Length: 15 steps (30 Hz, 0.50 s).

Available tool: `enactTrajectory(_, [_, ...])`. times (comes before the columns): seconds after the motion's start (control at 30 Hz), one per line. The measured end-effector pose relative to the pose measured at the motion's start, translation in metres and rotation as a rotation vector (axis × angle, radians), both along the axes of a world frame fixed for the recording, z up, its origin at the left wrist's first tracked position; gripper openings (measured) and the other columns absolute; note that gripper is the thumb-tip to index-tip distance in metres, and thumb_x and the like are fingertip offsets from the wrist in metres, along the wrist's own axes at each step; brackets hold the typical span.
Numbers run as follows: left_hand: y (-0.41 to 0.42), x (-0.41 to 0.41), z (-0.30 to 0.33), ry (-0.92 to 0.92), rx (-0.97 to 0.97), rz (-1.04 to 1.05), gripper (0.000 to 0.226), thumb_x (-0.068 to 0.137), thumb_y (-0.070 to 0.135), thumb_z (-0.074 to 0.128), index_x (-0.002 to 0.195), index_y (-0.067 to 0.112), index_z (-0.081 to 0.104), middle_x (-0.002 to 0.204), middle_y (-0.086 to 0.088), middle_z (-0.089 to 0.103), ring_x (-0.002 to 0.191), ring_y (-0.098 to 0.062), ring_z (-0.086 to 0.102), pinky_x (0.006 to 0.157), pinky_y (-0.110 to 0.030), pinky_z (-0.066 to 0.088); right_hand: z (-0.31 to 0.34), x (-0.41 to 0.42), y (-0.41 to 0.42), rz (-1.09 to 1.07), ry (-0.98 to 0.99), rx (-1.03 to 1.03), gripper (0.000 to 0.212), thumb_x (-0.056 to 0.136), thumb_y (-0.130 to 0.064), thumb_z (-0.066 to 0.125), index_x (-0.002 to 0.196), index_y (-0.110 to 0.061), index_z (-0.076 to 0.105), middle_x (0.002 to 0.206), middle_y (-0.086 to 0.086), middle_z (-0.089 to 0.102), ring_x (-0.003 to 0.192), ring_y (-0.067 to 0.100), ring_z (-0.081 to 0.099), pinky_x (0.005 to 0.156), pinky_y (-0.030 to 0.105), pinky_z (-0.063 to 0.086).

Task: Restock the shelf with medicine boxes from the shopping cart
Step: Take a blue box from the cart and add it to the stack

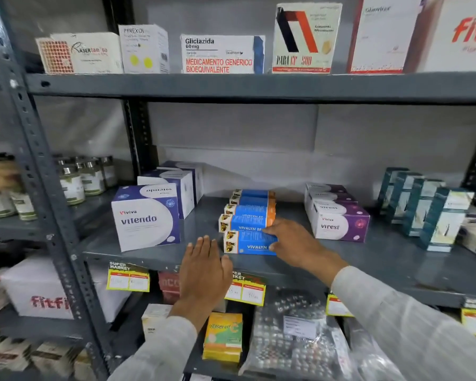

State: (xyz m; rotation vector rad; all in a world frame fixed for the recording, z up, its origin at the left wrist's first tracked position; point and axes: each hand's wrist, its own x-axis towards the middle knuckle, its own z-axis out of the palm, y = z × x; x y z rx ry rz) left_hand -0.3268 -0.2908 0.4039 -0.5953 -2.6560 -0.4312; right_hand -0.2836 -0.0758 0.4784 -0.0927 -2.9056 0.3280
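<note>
While front Vivalyn box (249,242) sits at lip of middle shelf (396,259), blue face out, last in short row of Vivalyn boxes (249,209) running back toward wall. Touching box just behind it; whether quite square to row, cannot tell.

Right hand (294,243) on right end of that front box, fingers bent round the corner, thumb low against the face. Looks more a press or steadying touch than a lift; grip partly hidden behind own knuckles, so a full clasp cannot be confirmed. Left hand (204,273) flat, fingers together and spread open, nothing held, hovering just left of box over shelf edge.

Step judged: placing or squaring up a box just set on shelf, not fetching. Shopping cart not in view.

Flanking: Vitendo box (146,218) to left, Virest box (338,224) to right, both apart from row with bare shelf between. Price tags (128,279) hang off shelf lip below.

Next move likely calls for: nudge box flush with row, label forward, then let go and draw both hands back without dragging box off the lip. Ample room either side for more stock.
</note>
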Motion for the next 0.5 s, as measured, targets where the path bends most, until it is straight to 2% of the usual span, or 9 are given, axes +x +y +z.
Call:
enactTrajectory(0.1, [-0.002,0.001,0.000,-0.006,0.085,-0.024,0.060,0.103,0.040,0.023,0.150,0.009,0.044,0.159,-0.012,0.043,0.150,-0.025,0.035,0.128,-0.042,0.019,-0.001,0.015,0.001,0.039,0.069,0.027,0.052,0.093,-0.021,0.066,0.145,-0.019,0.055,0.148,0.002,0.053,0.134,0.024,0.051,0.112,0.037,0.042])
enactTrajectory(0.2, [-0.004,0.014,0.002,0.028,0.449,-0.081,0.047,0.105,0.027,0.036,0.150,0.014,0.047,0.157,-0.007,0.047,0.149,-0.017,0.034,0.126,-0.033,0.014,-0.007,0.050,0.010,0.118,0.294,0.005,0.043,0.092,-0.010,0.065,0.134,-0.018,0.064,0.136,0.001,0.061,0.123,0.021,0.059,0.104,0.032,0.047])
enactTrajectory(0.27, [-0.002,0.033,0.000,0.072,0.673,-0.109,0.048,0.101,0.018,0.039,0.147,0.014,0.051,0.153,-0.005,0.052,0.147,-0.015,0.039,0.126,-0.030,0.019,-0.019,0.082,0.021,0.155,0.487,-0.025,0.035,0.092,-0.007,0.066,0.125,-0.015,0.070,0.124,0.002,0.068,0.113,0.021,0.065,0.098,0.028,0.050])
enactTrajectory(0.3, [0.002,0.044,-0.004,0.117,0.717,-0.148,0.050,0.097,0.015,0.040,0.144,0.012,0.055,0.150,-0.006,0.055,0.145,-0.018,0.045,0.126,-0.034,0.025,-0.030,0.100,0.028,0.159,0.575,-0.033,0.031,0.091,-0.006,0.067,0.121,-0.012,0.072,0.120,0.003,0.071,0.110,0.021,0.066,0.099,0.027,0.050])
enactTrajectory(0.37, [0.015,0.069,-0.023,0.203,0.724,-0.270,0.049,0.093,0.008,0.044,0.139,0.008,0.059,0.145,-0.009,0.060,0.140,-0.020,0.051,0.121,-0.042,0.036,-0.057,0.136,0.044,0.155,0.693,-0.026,0.025,0.091,-0.004,0.068,0.113,-0.009,0.077,0.112,0.006,0.075,0.107,0.021,0.068,0.103,0.024,0.048])
enactTrajectory(0.43, [0.037,0.097,-0.050,0.227,0.678,-0.400,0.045,0.093,0.006,0.046,0.134,0.006,0.062,0.141,-0.009,0.062,0.137,-0.022,0.054,0.116,-0.040,0.040,-0.090,0.173,0.063,0.167,0.701,-0.024,0.022,0.091,-0.003,0.066,0.108,-0.008,0.078,0.110,0.006,0.076,0.106,0.022,0.070,0.103,0.027,0.050])
enactTrajectory(0.5, [0.065,0.130,-0.085,0.170,0.607,-0.521,0.043,0.093,0.007,0.049,0.133,0.005,0.063,0.141,-0.009,0.062,0.137,-0.022,0.054,0.116,-0.035,0.038,-0.127,0.210,0.086,0.161,0.621,-0.049,0.021,0.093,-0.003,0.063,0.107,-0.007,0.078,0.110,0.007,0.075,0.105,0.024,0.071,0.099,0.033,0.054])
